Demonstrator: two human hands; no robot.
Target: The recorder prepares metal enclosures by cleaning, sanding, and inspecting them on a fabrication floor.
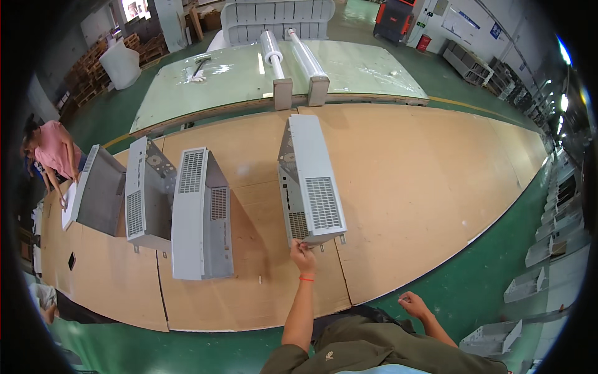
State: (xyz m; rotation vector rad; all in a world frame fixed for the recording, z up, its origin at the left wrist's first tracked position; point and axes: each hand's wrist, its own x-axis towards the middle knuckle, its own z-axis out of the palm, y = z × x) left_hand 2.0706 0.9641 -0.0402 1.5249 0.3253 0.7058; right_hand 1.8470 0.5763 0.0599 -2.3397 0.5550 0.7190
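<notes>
Head view: left hand [303,255] reaches forward, fingers pinched narrow at the near bottom edge of a grey metal cabinet [309,181] lying on the brown table [405,187], long axis running away from the person. Right hand [414,305] hangs back by the body, loosely curled, empty. Two more grey cabinets [202,212] lie left. Blue wall sign [495,29] top right.

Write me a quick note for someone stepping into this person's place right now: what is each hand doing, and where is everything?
Left hand: fingers pinched at the near bottom edge of the grey metal housing on the brown board table.
Right hand: free, loosely curled, off the table edge.
Three more housings stand to the left; another person works on the farthest.
Done and left: cannot tell from this view.
</notes>
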